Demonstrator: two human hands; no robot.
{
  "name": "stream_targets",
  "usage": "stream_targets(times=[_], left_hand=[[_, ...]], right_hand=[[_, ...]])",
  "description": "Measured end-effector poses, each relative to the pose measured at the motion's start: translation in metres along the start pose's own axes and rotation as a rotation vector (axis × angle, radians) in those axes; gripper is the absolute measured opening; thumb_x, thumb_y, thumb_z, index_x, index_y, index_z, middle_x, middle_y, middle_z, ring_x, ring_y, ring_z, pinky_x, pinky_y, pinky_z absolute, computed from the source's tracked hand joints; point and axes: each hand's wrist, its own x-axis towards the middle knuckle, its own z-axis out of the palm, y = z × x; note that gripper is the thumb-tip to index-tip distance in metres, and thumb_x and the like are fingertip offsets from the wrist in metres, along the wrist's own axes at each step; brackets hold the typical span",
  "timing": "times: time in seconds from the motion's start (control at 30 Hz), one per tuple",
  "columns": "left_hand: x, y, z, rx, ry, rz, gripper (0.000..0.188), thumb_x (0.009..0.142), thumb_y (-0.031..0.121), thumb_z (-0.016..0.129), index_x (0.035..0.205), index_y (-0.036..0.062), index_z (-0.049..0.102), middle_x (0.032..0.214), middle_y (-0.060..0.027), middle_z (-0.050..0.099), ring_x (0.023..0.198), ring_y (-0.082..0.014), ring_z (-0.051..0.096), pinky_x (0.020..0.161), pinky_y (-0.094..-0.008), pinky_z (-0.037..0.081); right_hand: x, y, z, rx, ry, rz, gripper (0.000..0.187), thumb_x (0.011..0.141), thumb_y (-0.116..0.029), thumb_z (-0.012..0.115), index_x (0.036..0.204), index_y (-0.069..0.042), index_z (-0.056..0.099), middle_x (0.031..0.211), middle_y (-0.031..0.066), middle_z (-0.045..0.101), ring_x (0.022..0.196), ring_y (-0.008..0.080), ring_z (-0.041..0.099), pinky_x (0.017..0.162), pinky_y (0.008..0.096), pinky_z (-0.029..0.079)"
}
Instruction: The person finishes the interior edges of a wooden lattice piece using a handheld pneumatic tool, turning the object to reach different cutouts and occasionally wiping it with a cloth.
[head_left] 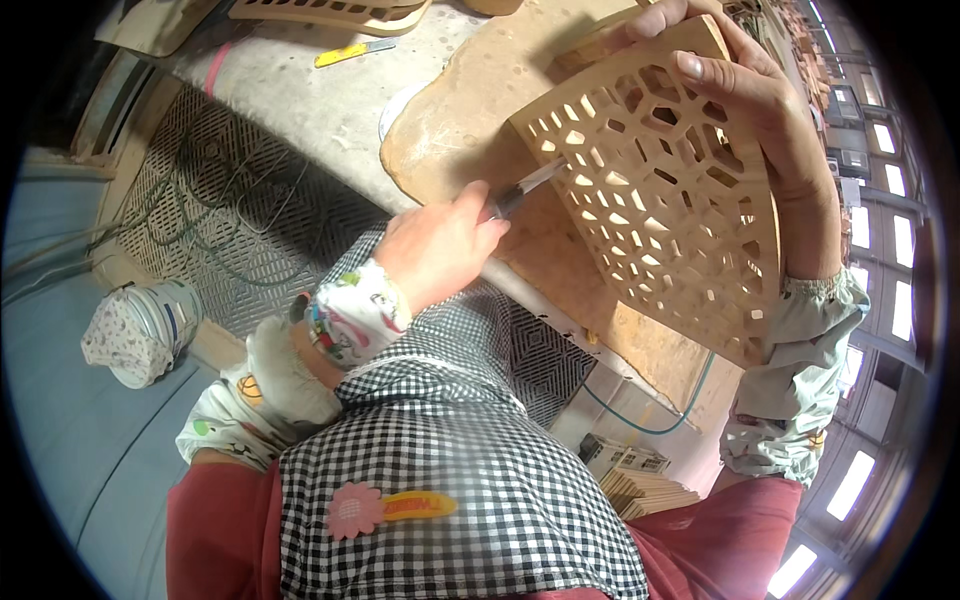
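A pale wooden panel (650,205), pierced with many angular holes, stands tilted above the bench on my right side. My right hand (765,95) grips its upper edge, thumb on the face toward me and fingers over the far side. In my left hand (440,248) is a slim tool (510,200) with a dark handle and a narrow metal shaft or blade. The fingers wrap round the handle. Its tip meets the holes near the panel's left edge; whether it is inside one I cannot tell. Both forearms wear patterned sleeve covers.
Under the panel a brown worn sheet (440,130) covers part of the pale bench (290,110). A yellow cutter knife (345,54) and a slotted wooden piece (335,12) lie farther back. Dark hoses (200,235) cross the floor matting at left, near a cloth-covered bucket (140,335).
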Motion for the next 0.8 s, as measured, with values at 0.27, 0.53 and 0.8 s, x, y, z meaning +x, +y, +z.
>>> stream_targets(times=[0.27,0.53,0.8], left_hand=[[0.022,-0.008,0.012,-0.145,-0.058,0.010,0.042,0.106,0.041,0.055,0.119,0.0009,0.060,0.092,-0.0279,0.072,0.086,-0.0512,0.069,0.074,-0.0547,0.056],[0.029,-0.025,0.007,-0.646,-0.370,-0.103,0.037,0.109,0.039,0.052,0.113,0.0032,0.058,0.075,-0.0120,0.064,0.056,-0.0238,0.062,0.050,-0.0369,0.050],[0.023,-0.027,0.027,-0.525,-0.180,0.013,0.041,0.108,0.041,0.054,0.121,0.0023,0.057,0.077,-0.0141,0.064,0.059,-0.0294,0.065,0.054,-0.0394,0.054]], right_hand=[[0.012,0.023,-0.023,-0.055,-0.023,-0.016,0.030,0.096,-0.007,0.074,0.124,-0.003,0.064,0.115,0.0149,0.073,0.104,0.0225,0.068,0.091,0.0324,0.053],[-0.003,-0.003,0.021,-0.025,0.110,0.017,0.030,0.093,-0.011,0.078,0.120,-0.003,0.065,0.115,0.0141,0.073,0.104,0.0208,0.068,0.090,0.0317,0.054],[0.004,-0.006,-0.007,-0.080,-0.031,0.062,0.033,0.092,-0.011,0.080,0.121,-0.004,0.065,0.113,0.0120,0.072,0.098,0.0176,0.068,0.082,0.0250,0.054]])
